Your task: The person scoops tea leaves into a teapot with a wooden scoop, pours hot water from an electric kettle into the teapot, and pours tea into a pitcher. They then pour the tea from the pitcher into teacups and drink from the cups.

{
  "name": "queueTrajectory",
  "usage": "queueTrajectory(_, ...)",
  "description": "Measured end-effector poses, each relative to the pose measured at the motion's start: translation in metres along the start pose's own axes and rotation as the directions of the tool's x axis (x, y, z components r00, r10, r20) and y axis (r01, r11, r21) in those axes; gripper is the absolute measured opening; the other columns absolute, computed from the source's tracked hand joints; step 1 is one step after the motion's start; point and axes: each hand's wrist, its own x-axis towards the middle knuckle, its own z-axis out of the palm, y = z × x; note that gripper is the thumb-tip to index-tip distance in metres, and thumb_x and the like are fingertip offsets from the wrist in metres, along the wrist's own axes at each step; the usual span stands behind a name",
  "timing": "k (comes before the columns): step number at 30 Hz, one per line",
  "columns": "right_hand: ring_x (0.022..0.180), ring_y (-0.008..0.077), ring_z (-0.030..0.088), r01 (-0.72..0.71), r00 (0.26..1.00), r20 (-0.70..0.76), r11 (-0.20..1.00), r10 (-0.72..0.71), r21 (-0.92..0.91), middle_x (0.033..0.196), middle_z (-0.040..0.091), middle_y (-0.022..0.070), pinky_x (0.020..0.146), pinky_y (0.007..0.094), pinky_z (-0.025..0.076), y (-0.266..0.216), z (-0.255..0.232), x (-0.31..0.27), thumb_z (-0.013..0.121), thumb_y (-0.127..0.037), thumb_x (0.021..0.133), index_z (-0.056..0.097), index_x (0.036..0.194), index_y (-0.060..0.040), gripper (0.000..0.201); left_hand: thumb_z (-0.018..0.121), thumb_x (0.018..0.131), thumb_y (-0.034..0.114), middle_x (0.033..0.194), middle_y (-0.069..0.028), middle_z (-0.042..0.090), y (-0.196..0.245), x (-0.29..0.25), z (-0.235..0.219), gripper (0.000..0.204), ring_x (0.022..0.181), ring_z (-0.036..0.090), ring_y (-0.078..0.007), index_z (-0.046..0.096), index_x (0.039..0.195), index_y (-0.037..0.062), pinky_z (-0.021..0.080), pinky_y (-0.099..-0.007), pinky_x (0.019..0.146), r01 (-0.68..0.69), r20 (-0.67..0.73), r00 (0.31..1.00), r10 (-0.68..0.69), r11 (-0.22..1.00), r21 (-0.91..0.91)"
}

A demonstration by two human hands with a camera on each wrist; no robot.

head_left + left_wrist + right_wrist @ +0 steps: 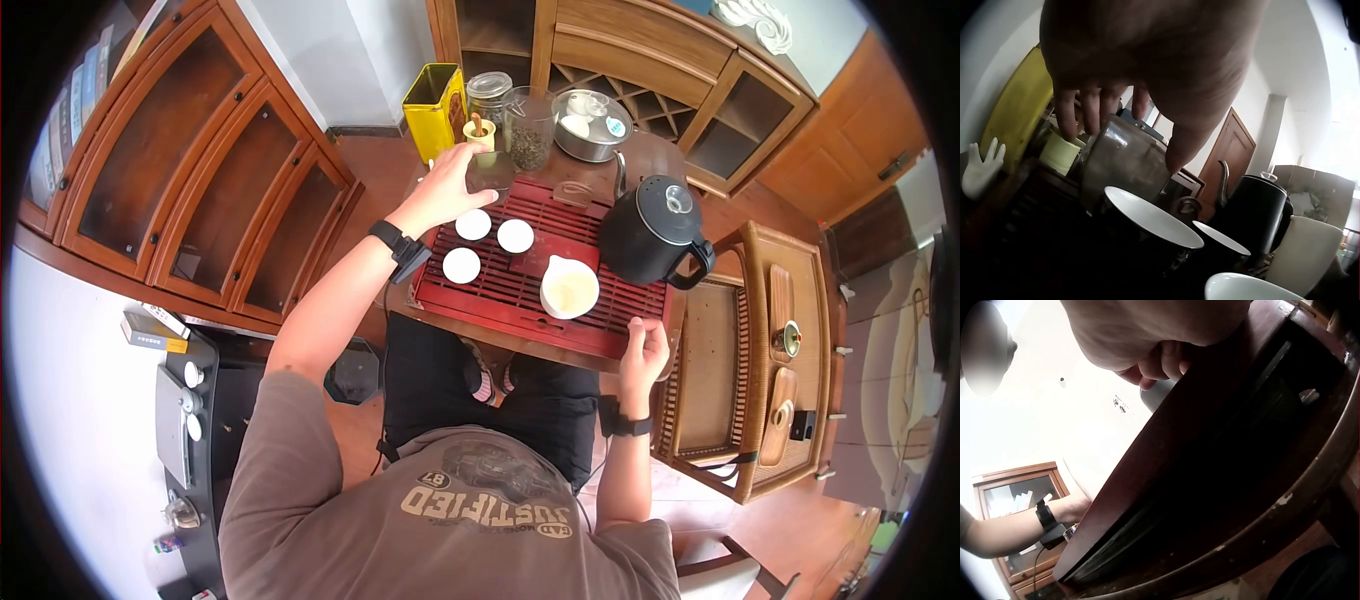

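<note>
The left hand [440,195] reaches over the far left corner of the red slatted tray [590,335], thumb spread from the fingers. Around a smoky see-through container [1125,159] its fingers [1090,109] and thumb stand apart; whether they touch it is unclear. Three white-lined cups, one of them nearest the hand [473,224], stand on the tray, beside a white pitcher [570,288] holding pale liquid. The right hand [643,355] is loosely curled at the tray's near right edge, with nothing visible in it; in the right wrist view its fingers [1160,362] are bent.
A black kettle [652,230] stands at the tray's right. Behind the tray are a yellow tin [436,110], a pale green pot [479,133], a lidded jar [490,95], a clear jar of dark leaves [530,140] and a round metal pan [592,145]. A rattan cart [710,400] is at right.
</note>
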Motion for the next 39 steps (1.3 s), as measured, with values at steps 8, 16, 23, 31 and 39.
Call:
queueTrajectory(8, 0.06, -0.0008, 0.035, -0.016, 1.0, 0.006, 1.0, 0.016, -0.016, 0.063, 0.046, -0.0104, 0.053, 0.0222, 0.026, -0.007, 0.0, 0.0, 0.066, -0.011, 0.104, 0.058, 0.083, -0.0031, 0.024, 0.083, 0.086, 0.024, 0.144, -0.0165, 0.055, -0.011, 0.004, 0.0, 0.069, 0.127, 0.057, -0.0288, 0.049, 0.143, 0.007, 0.053, -0.0392, 0.095, 0.076, 0.041, 0.996, -0.073, 0.994, -0.082)
queueTrajectory(16, 0.059, -0.0003, 0.035, 0.003, 1.0, -0.005, 1.0, -0.003, -0.03, 0.062, 0.046, -0.0094, 0.054, 0.0227, 0.027, -0.004, 0.0, 0.0, 0.066, -0.011, 0.103, 0.058, 0.083, -0.0027, 0.024, 0.083, 0.087, 0.026, 0.144, -0.0178, 0.055, -0.012, 0.003, -0.003, 0.069, 0.129, 0.055, -0.0316, 0.049, 0.143, 0.0028, 0.053, -0.0412, 0.096, 0.097, 0.02, 0.995, -0.096, 0.992, -0.078)
queueTrajectory(23, 0.06, 0.0001, 0.035, 0.002, 1.0, -0.012, 1.0, -0.003, -0.01, 0.062, 0.047, -0.0094, 0.054, 0.0228, 0.027, -0.005, 0.001, -0.001, 0.067, -0.011, 0.103, 0.059, 0.083, -0.0023, 0.023, 0.08, 0.088, 0.025, 0.119, -0.015, 0.059, 0.006, -0.028, -0.007, 0.045, 0.117, 0.056, -0.0348, 0.055, 0.119, 0.0038, 0.048, -0.044, 0.099, 0.007, -0.286, 0.958, 0.036, 0.989, 0.149)
queueTrajectory(31, 0.06, 0.0004, 0.035, -0.009, 1.0, 0.017, 0.998, 0.01, -0.06, 0.062, 0.047, -0.0095, 0.054, 0.0227, 0.028, -0.009, -0.002, -0.001, 0.067, -0.011, 0.103, 0.059, 0.083, -0.0027, 0.023, 0.081, 0.087, 0.026, 0.105, -0.0114, 0.063, 0.007, -0.06, -0.007, 0.04, 0.101, 0.065, -0.0325, 0.054, 0.112, 0.0082, 0.051, -0.0434, 0.084, -0.094, 0.103, 0.991, 0.09, 0.995, 0.03)
queueTrajectory(39, 0.06, 0.0006, 0.035, 0.003, 1.0, -0.004, 1.0, -0.003, -0.004, 0.061, 0.046, -0.0089, 0.054, 0.0227, 0.028, -0.005, 0.001, -0.001, 0.067, -0.012, 0.103, 0.059, 0.083, -0.0022, 0.024, 0.079, 0.088, 0.022, 0.109, -0.0153, 0.066, 0.004, -0.059, -0.009, 0.04, 0.106, 0.066, -0.0357, 0.053, 0.115, 0.0071, 0.052, -0.0451, 0.085, 0.098, 0.215, 0.973, -0.086, 0.994, -0.044)
